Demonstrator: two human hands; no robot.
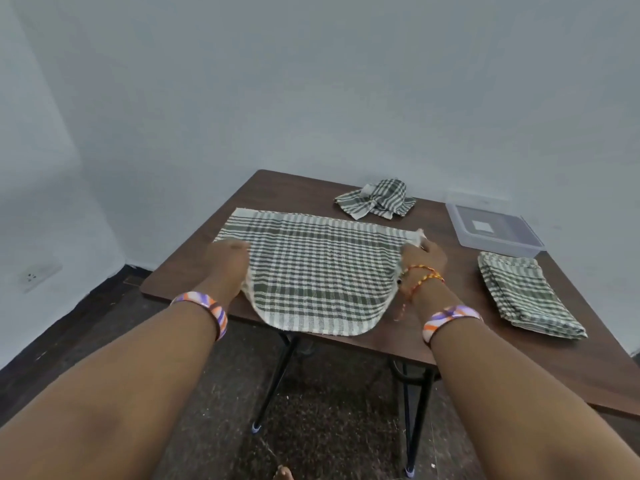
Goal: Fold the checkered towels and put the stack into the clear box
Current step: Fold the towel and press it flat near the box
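Observation:
A green-and-white checkered towel (311, 268) lies spread on the brown table (433, 341), its near edge hanging over the table's front. My left hand (227, 263) grips the towel's left side and my right hand (424, 256) pinches its right side near the far corner. A stack of folded checkered towels (526, 294) sits to the right. A crumpled checkered towel (377, 199) lies at the back of the table. The clear box (491, 225) stands at the back right, beyond the stack.
The table stands in a corner against pale walls, on black metal legs (277, 379). A wall socket (38, 271) is low on the left wall. Dark speckled floor lies below, with a toe (284, 474) at the bottom edge.

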